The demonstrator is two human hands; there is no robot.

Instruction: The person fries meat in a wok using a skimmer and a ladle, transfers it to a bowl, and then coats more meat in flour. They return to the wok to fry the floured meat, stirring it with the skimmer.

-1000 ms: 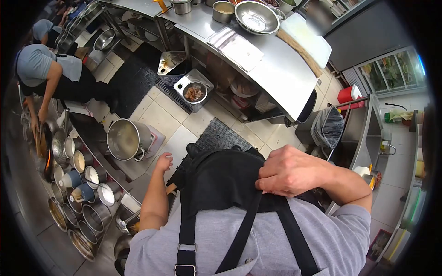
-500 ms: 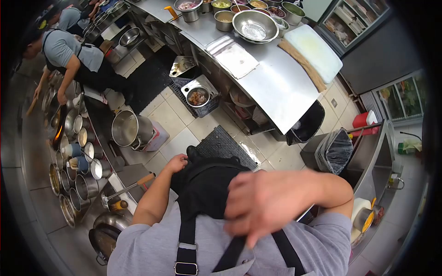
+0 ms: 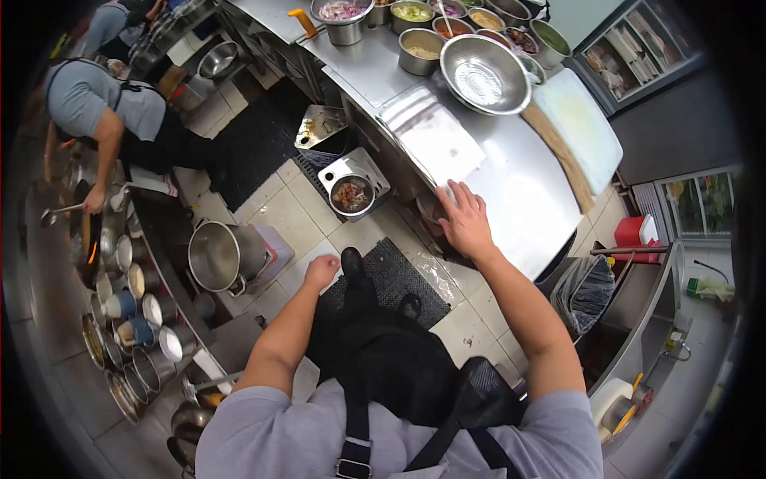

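Observation:
My right hand (image 3: 467,221) is stretched forward with its fingers apart at the near edge of the steel counter (image 3: 531,195), just below a folded white cloth (image 3: 437,142). Nothing shows between its fingers. My left hand (image 3: 322,270) hangs over the floor beside my legs, its fingers curled together; whether they hold anything is hidden. Beyond the cloth stands a large steel bowl (image 3: 485,73), with a pale cutting board (image 3: 581,128) to its right.
Containers of chopped food, one with red onion (image 3: 341,11), line the counter's back. A big pot (image 3: 217,257) stands left of my legs. A lined bin (image 3: 581,295) is at the right. A co-worker (image 3: 120,104) leans over the stove at far left, holding a pan and a ladle.
My right hand has gone from in front of my chest to the counter edge, fingers spreading. The counter appears nearer. The co-worker's arm and ladle have shifted.

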